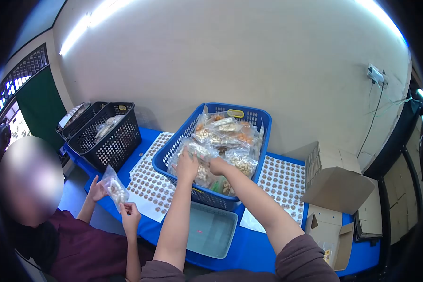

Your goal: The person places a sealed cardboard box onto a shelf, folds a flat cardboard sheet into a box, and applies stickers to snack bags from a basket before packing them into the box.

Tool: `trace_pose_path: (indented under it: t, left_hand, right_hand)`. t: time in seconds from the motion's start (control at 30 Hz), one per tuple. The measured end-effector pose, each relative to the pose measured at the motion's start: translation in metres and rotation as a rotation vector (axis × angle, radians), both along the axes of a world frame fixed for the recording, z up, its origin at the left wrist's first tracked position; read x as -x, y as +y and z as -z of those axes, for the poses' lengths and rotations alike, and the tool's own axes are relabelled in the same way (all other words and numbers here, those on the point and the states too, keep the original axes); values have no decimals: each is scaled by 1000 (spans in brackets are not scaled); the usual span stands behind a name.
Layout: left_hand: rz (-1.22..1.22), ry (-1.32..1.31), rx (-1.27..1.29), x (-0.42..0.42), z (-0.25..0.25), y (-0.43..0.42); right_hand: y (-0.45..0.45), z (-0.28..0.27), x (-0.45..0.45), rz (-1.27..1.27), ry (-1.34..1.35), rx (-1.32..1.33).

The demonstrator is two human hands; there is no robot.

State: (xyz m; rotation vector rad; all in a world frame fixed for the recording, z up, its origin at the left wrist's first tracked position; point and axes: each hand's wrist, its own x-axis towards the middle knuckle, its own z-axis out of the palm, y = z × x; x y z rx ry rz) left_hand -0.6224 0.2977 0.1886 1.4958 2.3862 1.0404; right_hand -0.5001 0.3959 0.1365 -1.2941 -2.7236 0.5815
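A blue plastic basket (267, 136) is heaped with clear plastic bags (223, 128) of pale and orange snack pieces. Both my arms reach into it. At the basket's near left, my left hand (187, 165) has its fingers closed on a clear bag of pale pieces (199, 149). My right hand (217, 165) is bent down among the bags just to the right, its fingers curled; what they hold is hidden. Beside it lies another bag of pale pieces (243, 162). A green item (217, 186) shows below my right hand, inside the basket.
To the left, a person (80, 244) holds a bag of pale pieces (116, 188) in both hands. Black baskets (122, 136) stand behind. A grey tray (214, 230), sticker sheets (282, 188) and an open cardboard box (345, 239) lie on the blue-covered table (258, 251).
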Motion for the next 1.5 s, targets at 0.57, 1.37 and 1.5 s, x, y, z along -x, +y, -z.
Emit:
trace_pose_path:
  t: [0.57,1.37,1.5]
  left_hand:
    - [77,76,134,-4,-5,-12]
    - [179,-560,-207,28,25,21]
    - [103,-442,-430,13,4,-2]
  right_hand:
    - [31,-28,-48,533,1152,317]
    - [-10,-66,-41,152,764,1284]
    - [5,-59,-45,321,870,1050]
